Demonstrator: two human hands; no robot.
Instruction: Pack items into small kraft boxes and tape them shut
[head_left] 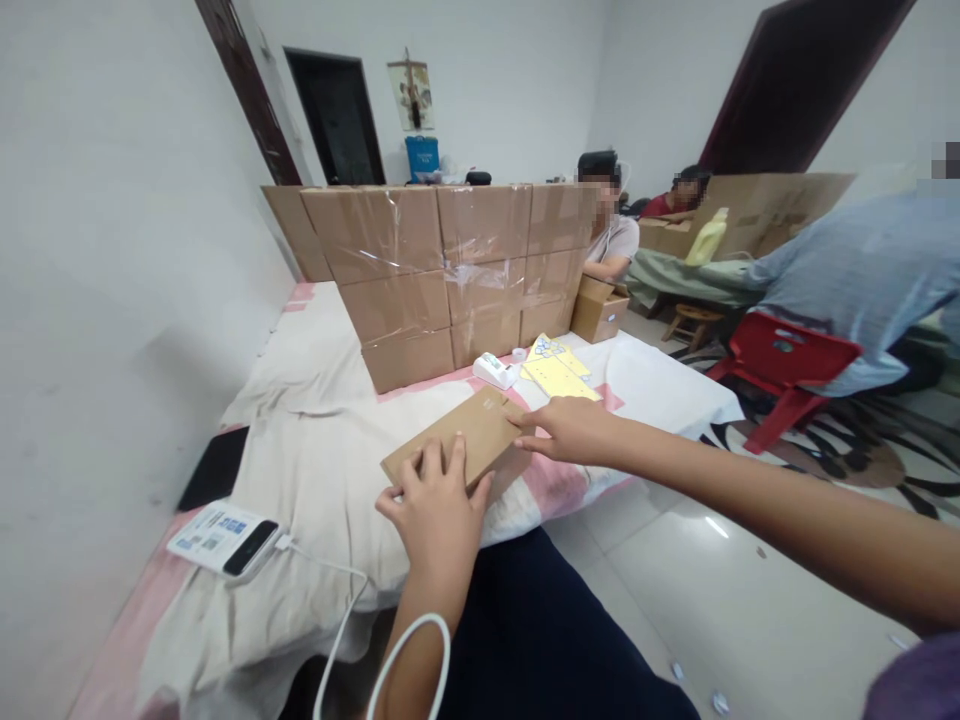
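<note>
A small flat cardboard box (469, 415) lies at an angle on the cloth-covered surface in front of me. My left hand (441, 505) grips its near left part, fingers spread over the top and the thumb against the near side. At the box's right end, my right hand (566, 430) has thumb and forefinger closed on the edge by the end flap. Just beyond the box are a white device (495, 370) and yellow sheets (559, 375) bearing small blue-and-white labels.
Stacked, taped cardboard boxes (484, 235) form a wall behind, with an open box (600, 310) at its right end. To the left lie a white power bank (225, 540) with a cable and a black tablet-like slab (215, 468). Several people sit beyond, one on a red chair (791, 350).
</note>
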